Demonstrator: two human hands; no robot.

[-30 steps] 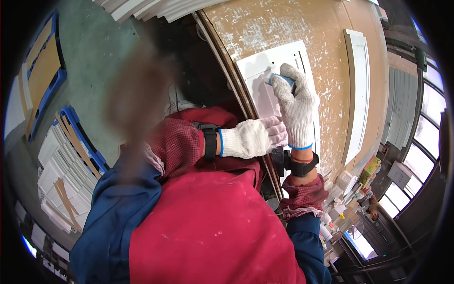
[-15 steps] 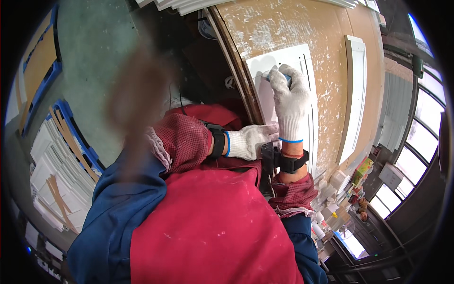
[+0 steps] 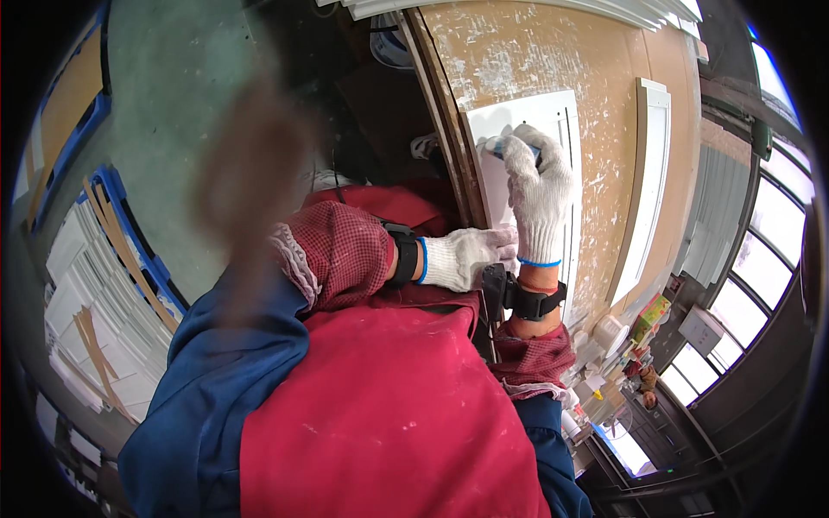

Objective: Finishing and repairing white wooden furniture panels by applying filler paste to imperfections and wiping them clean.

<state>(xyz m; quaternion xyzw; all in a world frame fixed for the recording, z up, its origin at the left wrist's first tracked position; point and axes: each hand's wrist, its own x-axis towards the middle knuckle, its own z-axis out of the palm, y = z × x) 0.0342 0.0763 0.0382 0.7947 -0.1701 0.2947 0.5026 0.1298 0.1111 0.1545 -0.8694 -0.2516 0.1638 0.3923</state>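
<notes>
A white panel (image 3: pixel 509 112) with a grooved long edge lies on the worktable beside me. My right hand (image 3: pixel 541 194), in a white knit glove, is over it, thumb and fingers closed round a small blue pad (image 3: pixel 533 155) at the panel's surface. The glove hides most of that pad. Lower down, my left hand (image 3: pixel 466 257), gloved as well, reaches across to the panel's near end. Its fingers are extended and rest there, their tips partly behind my right wrist. Both wrists carry black straps.
A second narrow white panel (image 3: pixel 643 186) lies farther right on the paint-scuffed brown tabletop (image 3: pixel 604 104). White boards (image 3: pixel 553 7) are stacked at its far end. Left on the floor, more white panels (image 3: pixel 108 285) sit by a blue-edged pallet (image 3: pixel 142 233). Another person (image 3: pixel 648 384) is at lower right.
The whole view has shifted slightly, so the table and panel appear a little farther right and lower. My right hand keeps the blue pad at nearly the same spot on the panel.
</notes>
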